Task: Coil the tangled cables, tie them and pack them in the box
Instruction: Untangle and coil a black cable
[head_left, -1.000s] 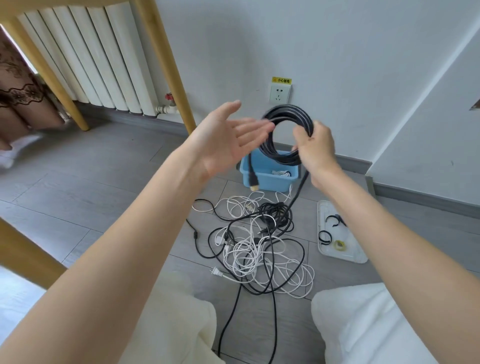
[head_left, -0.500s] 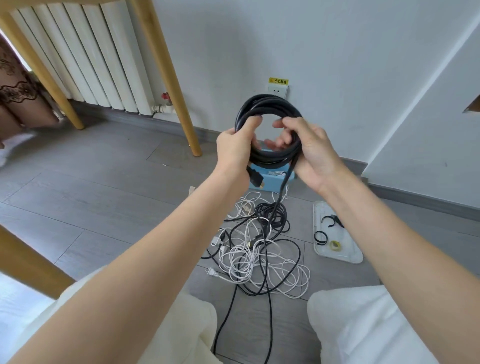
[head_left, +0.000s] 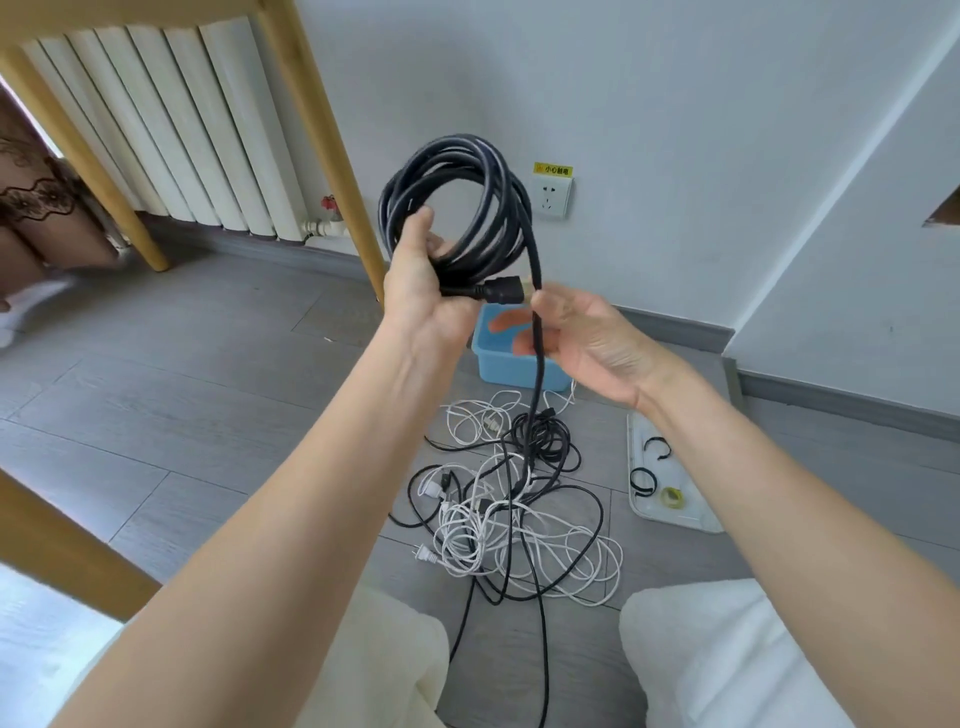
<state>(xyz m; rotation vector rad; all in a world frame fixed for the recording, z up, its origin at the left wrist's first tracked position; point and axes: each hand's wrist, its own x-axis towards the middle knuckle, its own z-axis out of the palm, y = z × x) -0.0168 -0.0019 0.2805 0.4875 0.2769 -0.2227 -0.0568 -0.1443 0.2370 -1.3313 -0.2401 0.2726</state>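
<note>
Coil (head_left: 462, 208) sits mid-frame, gripped by left hand (head_left: 421, 296); right hand (head_left: 587, 338) pinches the cable (head_left: 536, 358) hanging down to the pile (head_left: 514, 499).

Held up in front of the wall socket (head_left: 552, 198): a coiled cable (head_left: 464, 208), gripped at its lower left by the left hand (head_left: 422, 297), with the connector (head_left: 503, 295) sticking out rightward toward the right hand (head_left: 589, 338), which pinches the strand hanging down. Below on the floor (head_left: 182, 415), a tangle of cables (head_left: 511, 512), with the box (head_left: 506, 364) behind it by the wall and a tray (head_left: 670, 514) to its right (cable ties (head_left: 643, 481) lying on it). To the left, a table leg (head_left: 332, 156) in front of a radiator (head_left: 171, 135).
</note>
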